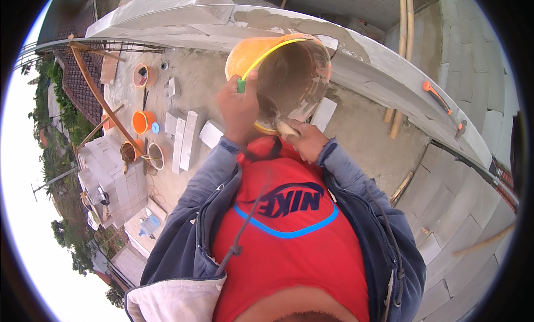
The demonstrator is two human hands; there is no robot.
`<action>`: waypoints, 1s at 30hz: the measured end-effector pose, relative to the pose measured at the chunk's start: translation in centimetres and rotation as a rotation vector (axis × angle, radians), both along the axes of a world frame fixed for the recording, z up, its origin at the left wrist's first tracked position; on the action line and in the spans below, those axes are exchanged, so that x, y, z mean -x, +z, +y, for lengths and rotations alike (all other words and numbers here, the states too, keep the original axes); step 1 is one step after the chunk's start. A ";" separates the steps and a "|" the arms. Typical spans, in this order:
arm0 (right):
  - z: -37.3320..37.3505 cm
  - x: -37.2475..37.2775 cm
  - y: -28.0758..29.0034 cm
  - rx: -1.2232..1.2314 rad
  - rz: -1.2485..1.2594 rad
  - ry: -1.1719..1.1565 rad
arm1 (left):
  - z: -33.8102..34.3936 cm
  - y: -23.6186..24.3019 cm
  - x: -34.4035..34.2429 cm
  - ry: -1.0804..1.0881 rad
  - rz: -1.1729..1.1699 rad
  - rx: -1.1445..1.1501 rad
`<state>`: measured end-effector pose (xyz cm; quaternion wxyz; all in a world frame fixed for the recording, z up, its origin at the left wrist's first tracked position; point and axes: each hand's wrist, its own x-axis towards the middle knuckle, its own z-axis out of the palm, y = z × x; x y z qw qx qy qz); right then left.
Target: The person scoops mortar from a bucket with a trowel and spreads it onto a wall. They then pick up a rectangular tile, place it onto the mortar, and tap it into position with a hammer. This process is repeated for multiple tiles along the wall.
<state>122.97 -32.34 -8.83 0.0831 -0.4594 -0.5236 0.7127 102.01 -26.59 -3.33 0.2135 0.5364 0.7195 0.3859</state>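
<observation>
Raised in front of my chest is an orange-yellow bucket [245,52], tilted so its grey, mortar-smeared inside faces me. My left hand [238,111] is closed around the green grip [241,86] of the bucket's yellow bail handle. Closed on the wooden handle [286,129] of a trowel is my right hand [309,142]. The trowel's blade [268,108] reaches into the bucket's mouth, near the lower rim. How much mortar lies inside is hard to tell. Just beyond the bucket runs a pale block wall [384,55] with wet-looking mortar on its top.
An orange-handled tool [438,96] and a smaller tool [460,129] lie on the wall to the right. At left on the floor stand several buckets, including an orange one [143,121], beside loose pale blocks [189,141] and a block stack [114,166]. Bamboo poles [406,27] stand behind the wall.
</observation>
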 end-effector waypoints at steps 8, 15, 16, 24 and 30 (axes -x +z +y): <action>1.2 -7.5 -3.3 0.708 0.829 -0.408 | 0.9 -7.7 9.1 0.385 -0.200 0.208; 6.7 -18.0 -8.8 -1.008 -0.258 -0.427 | -1.8 -8.2 10.4 0.501 -0.659 0.137; 7.3 -19.2 -9.6 -1.188 -0.398 -0.416 | -1.8 -7.8 10.3 0.482 -0.630 0.167; 6.2 -26.7 -14.4 -1.032 -1.160 -0.054 | -2.9 -7.9 11.4 0.412 -0.586 0.165; 6.9 -23.6 -16.1 -1.250 -1.111 -0.208 | -2.0 -8.8 12.3 0.466 -0.543 0.201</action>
